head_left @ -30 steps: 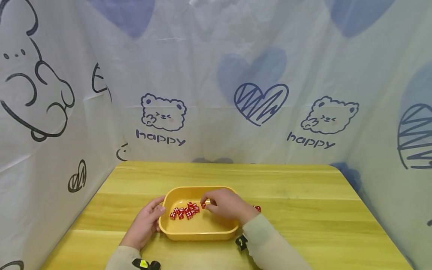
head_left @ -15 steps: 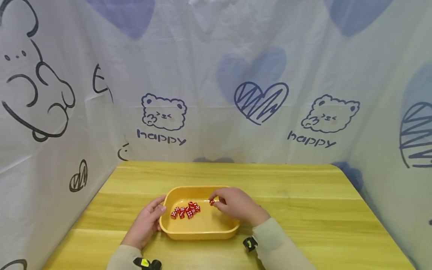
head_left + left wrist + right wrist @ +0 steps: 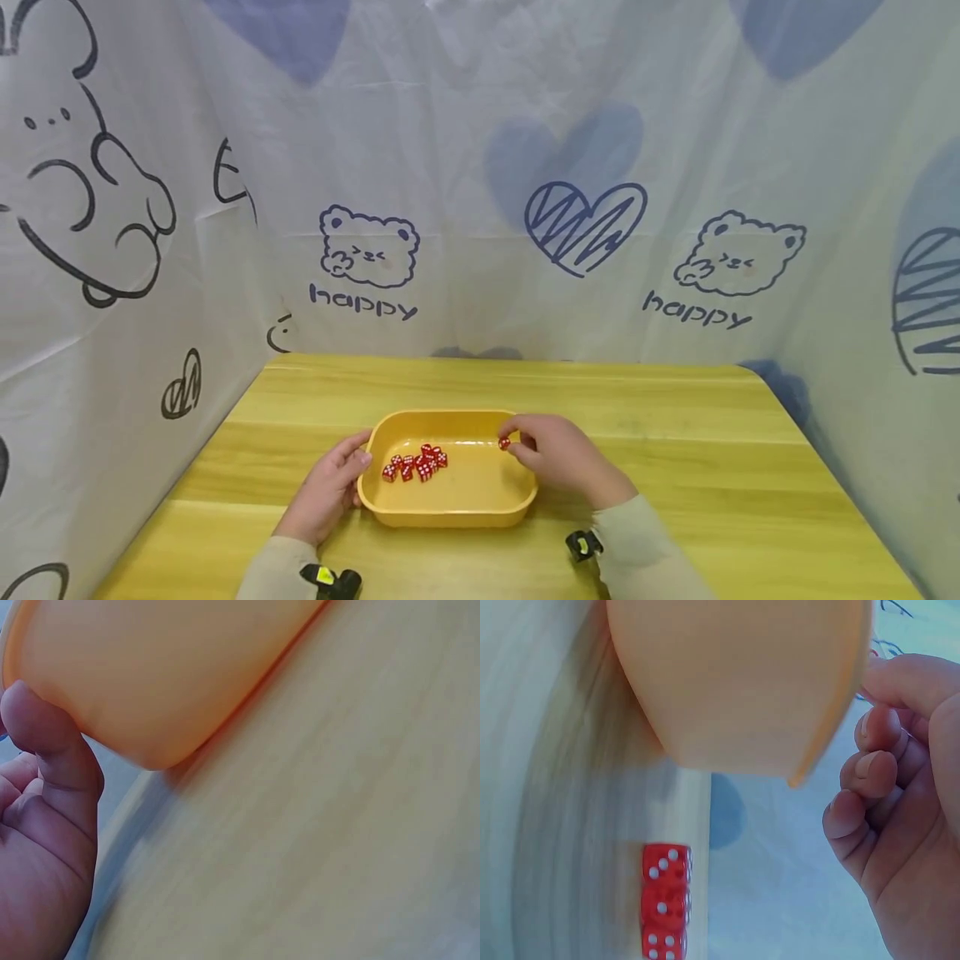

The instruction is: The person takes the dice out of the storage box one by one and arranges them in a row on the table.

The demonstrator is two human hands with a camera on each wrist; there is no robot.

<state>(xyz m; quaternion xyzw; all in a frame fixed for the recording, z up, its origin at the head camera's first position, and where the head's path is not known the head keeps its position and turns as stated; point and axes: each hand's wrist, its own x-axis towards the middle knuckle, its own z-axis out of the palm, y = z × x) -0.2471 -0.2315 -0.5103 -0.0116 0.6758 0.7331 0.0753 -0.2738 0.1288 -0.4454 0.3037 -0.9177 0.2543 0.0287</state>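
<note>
A yellow rectangular tray (image 3: 450, 518) with rounded corners stands on the table, with several red dice (image 3: 424, 472) clustered in its left half. My left hand (image 3: 326, 487) holds the tray's left end, thumb at the rim and fingers along the outer wall; its thumb (image 3: 45, 724) shows against the tray in the left wrist view. Over the tray's right end, my right hand (image 3: 566, 458) pinches one red die (image 3: 505, 443) between thumb and index finger. In the right wrist view its other fingers are curled, and the held die is mostly hidden.
Beside the tray's right end, a row of red dice (image 3: 664, 904) sits on the wooden table (image 3: 750, 492); my right hand and arm hide it in the head view. A printed white curtain (image 3: 465, 275) surrounds the table at back and sides.
My right hand has moved right with the pinched die, from near the cluster to the tray's right rim. The dice on the table have gone behind the hand. The left hand keeps its hold.
</note>
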